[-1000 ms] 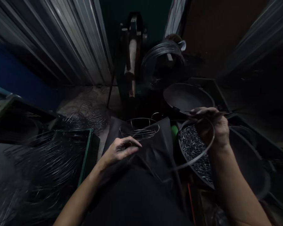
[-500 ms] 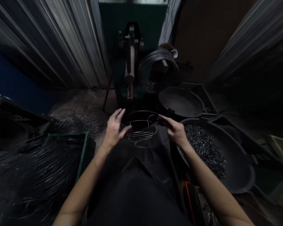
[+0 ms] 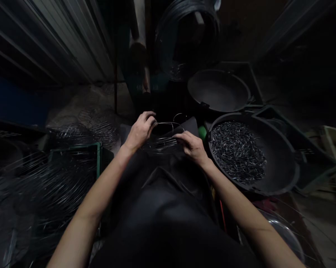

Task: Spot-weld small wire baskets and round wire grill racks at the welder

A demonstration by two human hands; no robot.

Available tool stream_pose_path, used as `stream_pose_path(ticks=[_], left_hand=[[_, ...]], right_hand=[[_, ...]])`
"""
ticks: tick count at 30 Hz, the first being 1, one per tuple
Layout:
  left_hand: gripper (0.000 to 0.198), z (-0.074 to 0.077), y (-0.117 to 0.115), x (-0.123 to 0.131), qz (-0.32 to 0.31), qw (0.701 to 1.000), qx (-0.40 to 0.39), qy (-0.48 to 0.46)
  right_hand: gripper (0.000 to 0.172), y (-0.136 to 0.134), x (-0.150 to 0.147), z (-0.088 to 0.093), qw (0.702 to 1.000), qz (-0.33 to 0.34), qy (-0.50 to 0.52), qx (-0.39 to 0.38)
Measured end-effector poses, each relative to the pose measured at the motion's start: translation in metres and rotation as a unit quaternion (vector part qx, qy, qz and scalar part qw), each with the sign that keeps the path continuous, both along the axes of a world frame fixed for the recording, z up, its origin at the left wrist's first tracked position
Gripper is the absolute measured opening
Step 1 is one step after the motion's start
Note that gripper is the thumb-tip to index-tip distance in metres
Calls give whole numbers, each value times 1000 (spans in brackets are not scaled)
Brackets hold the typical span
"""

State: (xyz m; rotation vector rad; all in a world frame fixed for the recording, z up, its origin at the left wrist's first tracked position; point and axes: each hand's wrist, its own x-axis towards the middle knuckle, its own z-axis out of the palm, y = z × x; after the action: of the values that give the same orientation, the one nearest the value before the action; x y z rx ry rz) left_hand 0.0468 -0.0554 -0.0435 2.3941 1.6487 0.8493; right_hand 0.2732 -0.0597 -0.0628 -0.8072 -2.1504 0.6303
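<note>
Left of the pan (image 3: 281, 169), my left hand (image 3: 141, 130) and right hand (image 3: 193, 146) pinch the wire rack (image 3: 163, 141). Probably light, springy; its rim (image 3: 165, 123) suits gripping.

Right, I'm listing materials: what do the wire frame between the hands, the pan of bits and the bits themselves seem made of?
Wire frame: likely bare, smooth metal; thin bars glint.
Pan: matte dark grey, little shine; metal or plastic, unclear.
Bits: probably metal; small bright highlights suggest a shiny finish.
</note>
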Motion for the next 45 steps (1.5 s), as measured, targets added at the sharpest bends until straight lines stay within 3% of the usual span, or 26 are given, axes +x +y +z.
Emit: stream_pose_path(ticks=[3,6,10,13,20,24,30,34,39,45], left_hand=[[28,-2,21,4,-36,993,-113,18],[34,-2,21,3,-68,977,-202,17],[31,9,11,-17,-95,972,-202,-70],[33,16,10,-33,-93,961,-212,-150],[36,-8,21,-35,-77,934,-276,-211],[38,-14,23,-35,-42,927,-269,-259],[35,-16,32,-59,4,925,-236,-299],[33,-16,44,-80,30,924,-205,-322],[35,-15,67,-101,71,901,-184,-387],[34,-16,97,-107,51,908,-150,-388]], right_hand=[[23,9,-5,8,1000,13,-18,-8],[22,13,-4,13,998,33,-62,-8],[23,22,7,14,989,-9,-136,60],[28,33,15,11,984,-66,-130,100],[23,51,-9,-4,993,-71,-73,58],[26,55,-34,-2,985,-40,-134,98],[20,81,-64,4,958,-66,-171,222],[20,105,-87,10,972,-59,-117,196],[18,134,-108,14,985,-3,-75,158],[18,152,-120,12,983,-53,-43,168]])
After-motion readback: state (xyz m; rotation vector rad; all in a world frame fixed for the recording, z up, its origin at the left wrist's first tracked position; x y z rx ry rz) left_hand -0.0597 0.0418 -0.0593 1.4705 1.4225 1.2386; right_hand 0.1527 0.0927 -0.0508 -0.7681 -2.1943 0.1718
